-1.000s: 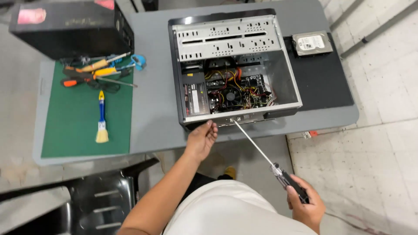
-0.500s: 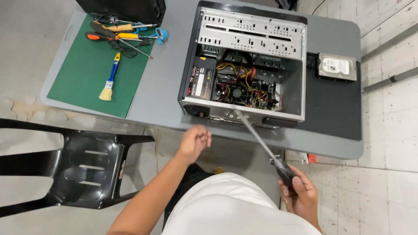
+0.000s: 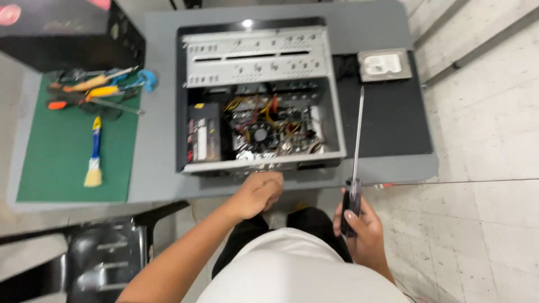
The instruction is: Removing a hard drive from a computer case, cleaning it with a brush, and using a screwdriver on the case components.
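Steel shaft of the long screwdriver (image 3: 356,147) runs almost straight away from the person, tip up near the hard drive (image 3: 385,64), black handle clamped in the right hand (image 3: 359,223) at the table's near edge. From the head camera, the open computer case (image 3: 259,95) lies ahead and to the left of that tool. The left hand (image 3: 258,193), curled loosely and holding nothing I can make out, sits nearer, just beside the case's front wall.
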